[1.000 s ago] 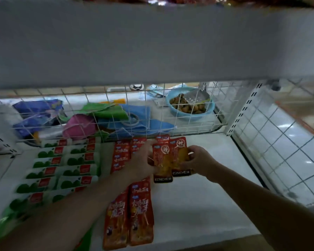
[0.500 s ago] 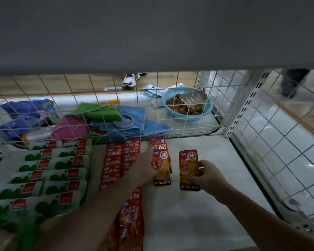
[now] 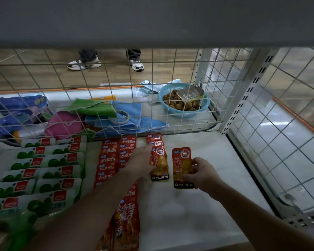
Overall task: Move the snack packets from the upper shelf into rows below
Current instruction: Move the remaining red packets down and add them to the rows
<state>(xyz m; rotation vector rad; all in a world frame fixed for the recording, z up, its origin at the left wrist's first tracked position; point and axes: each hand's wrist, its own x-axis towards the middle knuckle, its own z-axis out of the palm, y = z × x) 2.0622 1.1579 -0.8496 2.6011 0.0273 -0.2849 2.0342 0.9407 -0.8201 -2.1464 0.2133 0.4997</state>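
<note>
Shelf: white, smooth lower shelf (image 3: 198, 205) under a grey board, with a wire grid (image 3: 170, 105) behind.
Green packets (image 3: 43, 171): two overlapping rows at far left.
Red packets (image 3: 116, 156): two rows just beside them.
Left grip (image 3: 140, 163): fingers nearly straight, pressing the front packet (image 3: 159, 165) of the short KONCHEW row at the grid. It clasps nothing.
Second packet (image 3: 181, 165): flat on the shelf, near that row but apart.
Right grip (image 3: 203, 174): thumb and curled fingers pinch the second packet's right edge.
Change: a second ago both packets were held together as a pair. Now they are split — one has joined the row, the other is drawn right.
Meaning: probably a new row starts there.
Materials: flat, glossy foil sachets with crimped ends — slippery and easily fanned.
</note>
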